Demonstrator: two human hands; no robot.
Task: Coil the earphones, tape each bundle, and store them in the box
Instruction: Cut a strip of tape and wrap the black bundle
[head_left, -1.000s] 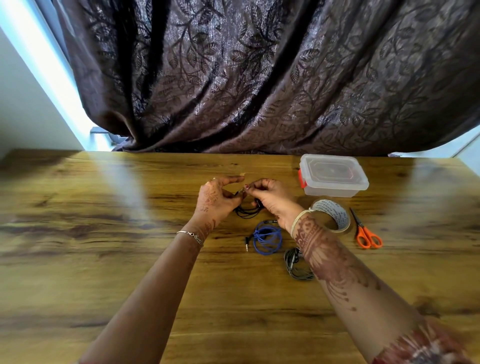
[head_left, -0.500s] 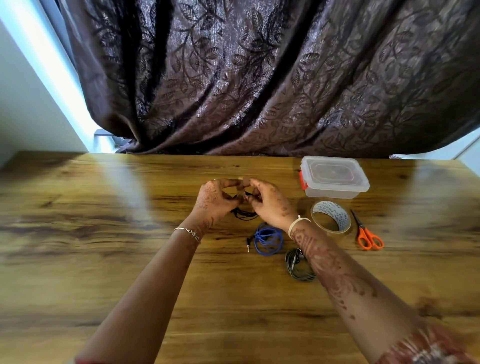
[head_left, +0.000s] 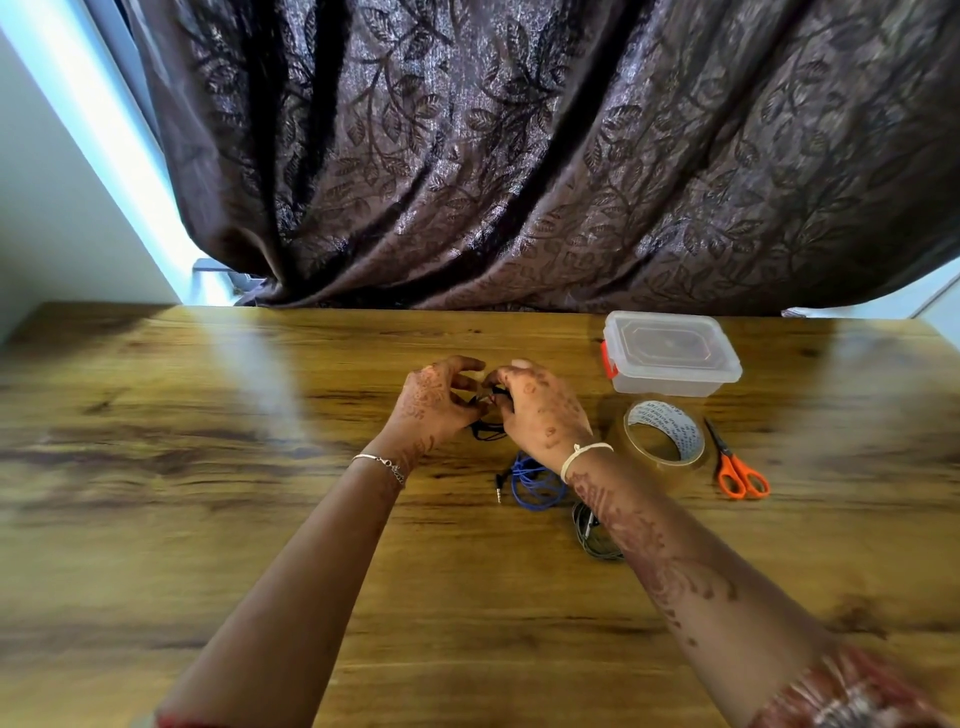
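My left hand and my right hand meet over the middle of the wooden table, and both pinch a black earphone cable whose loops hang between them. Close behind my right wrist lies a blue earphone coil with its plug pointing left. A grey earphone bundle lies partly under my right forearm. The clear plastic box with a red latch stands lidded at the back right. In front of it lies a roll of clear tape.
Orange-handled scissors lie to the right of the tape. A dark patterned curtain hangs behind the table's far edge. Bare wood stretches across the left half of the table and along its near edge.
My hands have closed in on each other and shifted slightly with the black cable; my left fingers have curled over it. Everything else on the table has stayed put.
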